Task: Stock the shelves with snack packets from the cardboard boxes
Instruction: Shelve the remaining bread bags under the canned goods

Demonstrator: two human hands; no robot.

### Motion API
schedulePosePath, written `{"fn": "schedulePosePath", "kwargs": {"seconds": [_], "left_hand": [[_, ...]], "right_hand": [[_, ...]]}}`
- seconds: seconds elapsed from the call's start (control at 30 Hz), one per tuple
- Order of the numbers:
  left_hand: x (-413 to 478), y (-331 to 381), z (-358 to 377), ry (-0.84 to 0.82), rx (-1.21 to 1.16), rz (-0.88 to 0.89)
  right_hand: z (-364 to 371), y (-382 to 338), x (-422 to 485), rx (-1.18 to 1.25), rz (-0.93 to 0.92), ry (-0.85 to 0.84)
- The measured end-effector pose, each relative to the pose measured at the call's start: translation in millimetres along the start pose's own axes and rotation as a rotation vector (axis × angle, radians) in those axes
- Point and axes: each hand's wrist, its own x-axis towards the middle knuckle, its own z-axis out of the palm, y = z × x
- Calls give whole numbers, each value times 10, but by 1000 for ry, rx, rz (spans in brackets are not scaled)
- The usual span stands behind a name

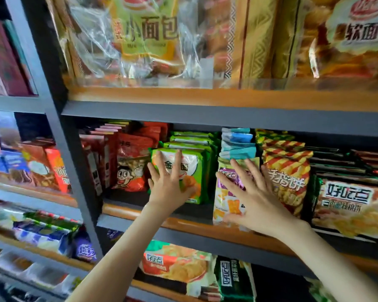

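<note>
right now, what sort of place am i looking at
Probably a small grocery or convenience shop: grey shelving in tiers, rows of snack packets such as the green packet the left hand touches, and bread bags above.

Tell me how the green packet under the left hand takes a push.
Probably light: the green packet stands upright. Its glossy film looks slippery, so the flat left hand may slide. It would likely lean onto the row behind.

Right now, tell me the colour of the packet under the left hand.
The packet is bright green with a white panel; head view shows it best.
</note>
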Motion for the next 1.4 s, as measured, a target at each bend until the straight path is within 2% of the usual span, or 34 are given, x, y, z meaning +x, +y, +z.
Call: {"fn": "schedulePosePath", "kwargs": {"seconds": [0.13,0.27,0.37,0.47,0.57,0.63,0.73,0.97,1.07,1.2,1.27,1.33,1.4], "left_hand": [[131,-242,21,6,46,100],[79,-192,-55,24,48,71],[-21,-35,-167,193,0,184],[-123,243,-256,298,-101,440],[-196,543,-197,299,-4,643],[-174,664,-83,280,64,687],[-98,725,37,238,73,675],[-164,781,5,226,84,559],[-221,865,-44,234,128,616],[-361,1191,-115,261,137,721],[-421,1425,-70,250,147,763],[-440,1669,15,218,180,821],[-418,1883,91,183,262,871]], "right_hand": [[35,-109,103,87,-19,-30],[52,-157,140,99,-22,-25],[-41,-112,-38,61,23,77],[-172,27,-320,39,161,266],[-283,197,-477,140,524,333],[-348,246,-500,304,698,241],[-345,283,-510,353,675,143],[-368,413,-415,97,599,38],[-420,523,-487,97,578,-3],[-569,777,-840,-5,557,107],[-629,914,-1042,-151,566,-6],[-629,1025,-1180,-268,498,-217],[-635,1122,-1217,-324,425,-343]]}}
